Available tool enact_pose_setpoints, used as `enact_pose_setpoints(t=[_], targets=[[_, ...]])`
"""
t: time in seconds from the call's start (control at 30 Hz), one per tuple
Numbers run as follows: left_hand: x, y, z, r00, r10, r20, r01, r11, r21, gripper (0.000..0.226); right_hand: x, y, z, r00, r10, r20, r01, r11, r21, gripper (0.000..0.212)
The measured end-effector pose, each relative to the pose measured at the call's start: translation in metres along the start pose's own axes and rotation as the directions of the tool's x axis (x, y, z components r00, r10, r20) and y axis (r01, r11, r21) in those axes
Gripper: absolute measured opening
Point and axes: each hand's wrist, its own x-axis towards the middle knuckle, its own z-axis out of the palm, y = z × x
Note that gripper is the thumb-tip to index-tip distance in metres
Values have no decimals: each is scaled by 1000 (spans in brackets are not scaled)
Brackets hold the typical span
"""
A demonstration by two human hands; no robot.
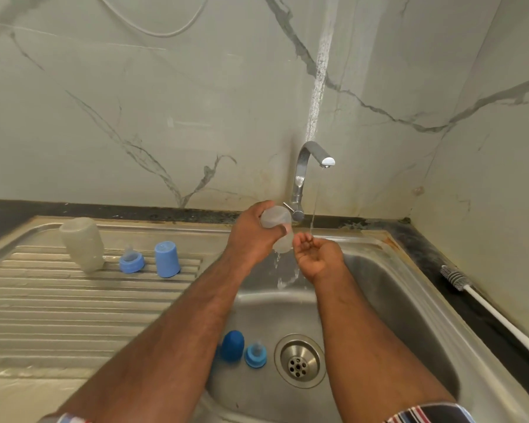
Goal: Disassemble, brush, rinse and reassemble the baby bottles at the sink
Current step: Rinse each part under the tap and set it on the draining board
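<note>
Mid-rinse: left hand (251,236) grips a clear bottle (277,227) tipped mouth-down over the sink (409,300), right hand (316,254) cupped empty under the tap (306,172) stream; one set drying on the drainboard (74,300), reassembly pending.

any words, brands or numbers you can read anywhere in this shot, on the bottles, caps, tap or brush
None can be read.
Bottle in the left hand: clear, no print shows.
Bottle on the drainboard: cloudy, no legible marks.
Blue caps and blue teat rings: plain.
Tap: no brand visible.
Bottle brush: no marking visible.
</note>
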Motion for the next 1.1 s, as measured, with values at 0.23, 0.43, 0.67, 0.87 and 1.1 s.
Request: enact_pose_setpoints(t=[0.23,0.43,0.67,0.87,1.1], targets=[[-14,-11,-47,1000,-27,-10,28,996,83,61,-31,2,14,983,-141,121,165,362,-917,25],[-39,-26,-93,999,-46,-21,47,995,90,62,-63,46,30,903,42,428,430,-106,-897,56],[-76,-45,-174,994,-77,-73,82,994,65,51,-84,142,50,768,232,596,634,-151,-758,42],[-108,-74,-248,982,-129,-137,128,992,-15,47,-98,233,66,719,235,654,694,-196,-693,38],[-120,-95,-285,957,-167,-236,147,984,-98,52,-97,281,80,735,239,635,678,-260,-688,47]])
